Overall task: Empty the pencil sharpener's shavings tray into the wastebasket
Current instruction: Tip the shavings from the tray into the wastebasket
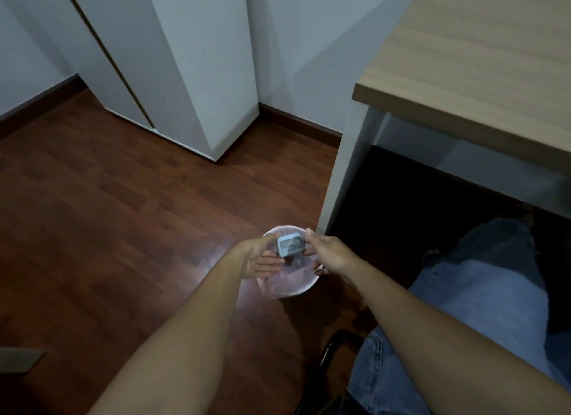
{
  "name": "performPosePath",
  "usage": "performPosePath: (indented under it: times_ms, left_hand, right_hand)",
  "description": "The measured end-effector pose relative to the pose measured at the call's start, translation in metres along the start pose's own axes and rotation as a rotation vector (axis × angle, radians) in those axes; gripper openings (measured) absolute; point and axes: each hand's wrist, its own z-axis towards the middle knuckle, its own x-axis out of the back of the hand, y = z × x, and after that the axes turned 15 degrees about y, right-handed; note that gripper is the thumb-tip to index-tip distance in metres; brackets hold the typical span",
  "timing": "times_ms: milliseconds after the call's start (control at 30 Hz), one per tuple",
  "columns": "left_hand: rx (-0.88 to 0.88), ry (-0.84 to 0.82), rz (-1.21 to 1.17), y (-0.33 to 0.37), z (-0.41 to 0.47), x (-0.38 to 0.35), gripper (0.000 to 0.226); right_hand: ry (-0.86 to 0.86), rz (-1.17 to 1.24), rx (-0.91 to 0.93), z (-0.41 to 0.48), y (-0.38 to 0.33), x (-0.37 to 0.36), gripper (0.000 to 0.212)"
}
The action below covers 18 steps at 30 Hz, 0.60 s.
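Over the wastebasket, head view: the tray is held between both hands, directly above the lined opening. The left hand is cupped with its palm turned up beside and under the tray, thumb at the top left corner; its fingers are spread rather than curled, so whether they press the tray cannot be told. The right hand pinches the tray's right end, fingers closed on it. The tray's clear face is turned toward the camera; dark matter shows inside, too small to identify. Whether the sharpener body is attached cannot be told.

Step judged: tipping out. To be done well, the open side is to be turned fully downward while kept inside the rim line, low over the liner, so that light shavings are not scattered on the floor. A tap on the tray's back would likely free clinging dust. The thin liner may shift if it is brushed.

The surface, light wood grain, lies up right, well apart from the hands; nothing is seen on the visible part. The wastebasket stands near its white leg. A white cabinet is set against the wall. A denim-clad leg lies at right.
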Motion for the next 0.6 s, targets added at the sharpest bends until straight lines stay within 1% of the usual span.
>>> performPosePath:
  times_ms: [167, 267, 333, 400, 467, 600]
  left_hand:
    - [-0.063, -0.016, -0.007, -0.002, -0.001, 0.002, 0.064]
    - [-0.144, -0.029, -0.031, -0.004, -0.007, 0.006, 0.05]
    - [-0.218, -0.06, -0.071, -0.006, -0.007, 0.014, 0.042]
    - [-0.295, -0.102, -0.13, -0.01, -0.007, 0.023, 0.045]
    - [-0.367, -0.118, -0.158, -0.013, -0.008, 0.032, 0.048]
    - [-0.522, -0.087, -0.171, -0.012, -0.023, 0.047, 0.061]
  right_hand:
    - [-0.004, 0.01, 0.011, 0.002, 0.001, 0.002, 0.057]
    - [0.006, -0.001, 0.025, 0.0, -0.003, 0.006, 0.058]
    - [0.022, -0.006, 0.049, -0.002, -0.005, 0.007, 0.054]
    - [0.02, 0.002, 0.087, -0.005, -0.007, 0.009, 0.051]
    - [-0.007, 0.023, 0.125, -0.009, -0.01, 0.011, 0.053]
    - [-0.03, 0.042, 0.257, -0.02, -0.024, 0.012, 0.07]
